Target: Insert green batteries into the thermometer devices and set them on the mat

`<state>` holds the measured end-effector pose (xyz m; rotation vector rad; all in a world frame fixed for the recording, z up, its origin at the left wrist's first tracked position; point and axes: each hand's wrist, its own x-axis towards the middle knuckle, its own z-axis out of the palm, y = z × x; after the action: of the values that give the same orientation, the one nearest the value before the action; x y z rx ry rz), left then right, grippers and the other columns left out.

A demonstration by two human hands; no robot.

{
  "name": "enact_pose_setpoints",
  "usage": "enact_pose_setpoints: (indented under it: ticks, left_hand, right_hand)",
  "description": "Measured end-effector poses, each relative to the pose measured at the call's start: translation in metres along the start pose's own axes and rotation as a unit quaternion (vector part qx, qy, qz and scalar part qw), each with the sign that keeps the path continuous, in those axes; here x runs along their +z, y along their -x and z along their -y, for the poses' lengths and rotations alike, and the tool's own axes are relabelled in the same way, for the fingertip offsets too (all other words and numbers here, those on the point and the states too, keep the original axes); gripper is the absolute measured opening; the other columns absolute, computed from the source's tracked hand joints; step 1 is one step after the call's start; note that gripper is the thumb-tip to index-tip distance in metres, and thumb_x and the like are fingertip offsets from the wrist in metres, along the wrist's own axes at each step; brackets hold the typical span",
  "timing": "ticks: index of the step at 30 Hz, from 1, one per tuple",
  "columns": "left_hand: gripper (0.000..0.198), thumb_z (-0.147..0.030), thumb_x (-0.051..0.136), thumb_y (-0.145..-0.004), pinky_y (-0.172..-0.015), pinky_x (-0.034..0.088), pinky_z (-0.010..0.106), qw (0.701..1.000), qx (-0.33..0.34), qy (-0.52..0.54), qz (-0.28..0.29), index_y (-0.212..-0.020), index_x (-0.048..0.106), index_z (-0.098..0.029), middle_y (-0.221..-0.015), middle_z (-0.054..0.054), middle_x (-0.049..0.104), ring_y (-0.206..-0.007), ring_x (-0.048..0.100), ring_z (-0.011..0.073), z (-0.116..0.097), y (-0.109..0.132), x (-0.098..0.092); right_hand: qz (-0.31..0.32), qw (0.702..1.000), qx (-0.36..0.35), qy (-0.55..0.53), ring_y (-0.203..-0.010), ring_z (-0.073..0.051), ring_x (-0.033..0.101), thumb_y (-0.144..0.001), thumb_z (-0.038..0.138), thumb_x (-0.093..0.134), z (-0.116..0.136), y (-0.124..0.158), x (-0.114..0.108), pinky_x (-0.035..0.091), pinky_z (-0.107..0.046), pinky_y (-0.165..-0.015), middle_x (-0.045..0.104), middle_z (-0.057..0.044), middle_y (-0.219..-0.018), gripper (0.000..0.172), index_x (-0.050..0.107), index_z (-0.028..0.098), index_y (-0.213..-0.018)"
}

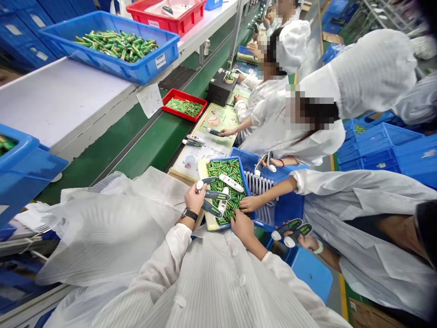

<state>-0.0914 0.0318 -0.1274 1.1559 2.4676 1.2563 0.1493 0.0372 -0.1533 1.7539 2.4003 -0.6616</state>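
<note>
Hands crowd one small tray right now. Left hand (194, 198) has its fingers curled round the pale end of a pen-shaped device (201, 183), held just over the left edge of the blue tray (246, 184) heaped with green batteries (235, 171). Right hand (241, 224) sits at the tray's near rim, fingers dipped down among the batteries; whether they pinch one, I cannot tell. A co-worker's hand (249, 204) comes in from the right, very near that right hand.

That's the danger as I read it: two people's hands in the same corner could bump and flick batteries over the rim. Loose devices (231, 182) lie on top of the heap too, and a nudge could send them sliding off. The held device is gripped only near its tip, so a knock from the side might twist it free into the plastic sheeting (112, 218) beside the tray.
</note>
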Motion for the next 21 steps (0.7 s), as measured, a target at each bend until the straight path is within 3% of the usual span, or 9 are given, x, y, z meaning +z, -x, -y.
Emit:
enact_pose_setpoints:
  ticks: [5,9,11,14,18,21]
  left_hand:
    - [0.036,-0.052,0.062,-0.086,-0.062,0.039,0.025,1.000,0.006,-0.008,-0.003,-0.097,0.074,-0.019,-0.062,0.000,0.061,-0.057,0.052,0.0133,0.001,0.000,-0.001]
    - [0.035,-0.051,0.062,-0.086,-0.061,0.039,0.025,1.000,0.007,-0.008,0.003,-0.096,0.074,-0.019,-0.063,0.000,0.062,-0.058,0.053,0.0134,0.001,0.000,-0.002]
    - [0.035,-0.051,0.062,-0.086,-0.061,0.038,0.025,1.000,0.007,-0.013,0.005,-0.094,0.074,-0.020,-0.062,0.000,0.062,-0.058,0.053,0.0134,0.001,-0.001,-0.002]
    - [0.034,-0.051,0.062,-0.086,-0.060,0.037,0.025,1.000,0.003,-0.017,0.007,-0.095,0.073,-0.020,-0.063,0.000,0.062,-0.058,0.053,0.0132,-0.001,-0.001,-0.002]
    - [0.034,-0.051,0.061,-0.087,-0.060,0.036,0.024,1.000,0.007,-0.017,0.010,-0.091,0.073,-0.020,-0.063,0.000,0.061,-0.058,0.052,0.0128,-0.003,-0.001,-0.003]
    - [0.035,-0.052,0.060,-0.087,-0.059,0.036,0.024,1.000,0.007,-0.021,0.013,-0.087,0.072,-0.020,-0.061,0.000,0.060,-0.058,0.051,0.0129,-0.004,-0.001,-0.004]
  right_hand:
    - [0.050,0.998,-0.004,0.031,-0.086,-0.025,0.070,-0.095,0.029,0.054,0.010,-0.001,-0.001,0.044,-0.029,-0.068,0.072,-0.012,-0.094,0.013,0.059,0.018,-0.100]
    - [-0.040,0.996,-0.073,-0.014,-0.081,-0.022,0.069,-0.099,0.031,0.046,0.011,0.011,-0.005,0.047,-0.028,-0.066,0.069,-0.011,-0.103,0.020,0.061,0.020,-0.106]
    - [-0.095,0.981,-0.143,-0.091,-0.090,-0.021,0.069,-0.099,0.031,0.044,0.013,0.015,-0.007,0.051,-0.029,-0.074,0.067,-0.010,-0.111,0.024,0.060,0.021,-0.115]
    - [-0.134,0.934,-0.254,-0.214,-0.100,-0.019,0.067,-0.099,0.026,0.045,0.022,0.012,-0.008,0.052,-0.030,-0.086,0.069,-0.009,-0.114,0.029,0.058,0.021,-0.125]
    - [-0.134,0.894,-0.338,-0.262,-0.091,-0.018,0.067,-0.097,0.023,0.049,0.041,-0.001,-0.009,0.052,-0.030,-0.084,0.071,-0.006,-0.103,0.024,0.064,0.022,-0.116]
    - [-0.120,0.887,-0.356,-0.270,-0.087,-0.018,0.064,-0.098,0.023,0.045,0.050,-0.006,-0.015,0.051,-0.029,-0.080,0.068,-0.007,-0.096,0.028,0.066,0.021,-0.116]
